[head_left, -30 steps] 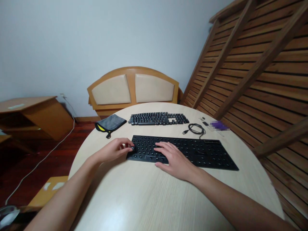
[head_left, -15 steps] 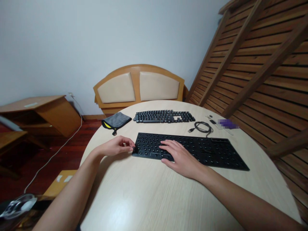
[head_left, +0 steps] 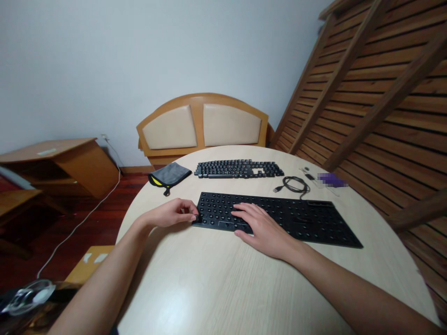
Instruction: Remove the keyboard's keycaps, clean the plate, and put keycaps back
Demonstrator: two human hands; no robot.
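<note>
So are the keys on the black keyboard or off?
Off, where I can see: the keyboard shows bare switches, and keycaps lie in rows behind it.

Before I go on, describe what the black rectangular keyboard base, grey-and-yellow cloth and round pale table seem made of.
Black rectangular keyboard base: probably matte plastic, given its dull surface; metal is possible.
Grey-and-yellow cloth: soft textile, perhaps microfibre, judging by its mottled nap.
Round pale table: wood or laminate, with fine grain under a soft sheen.
</note>
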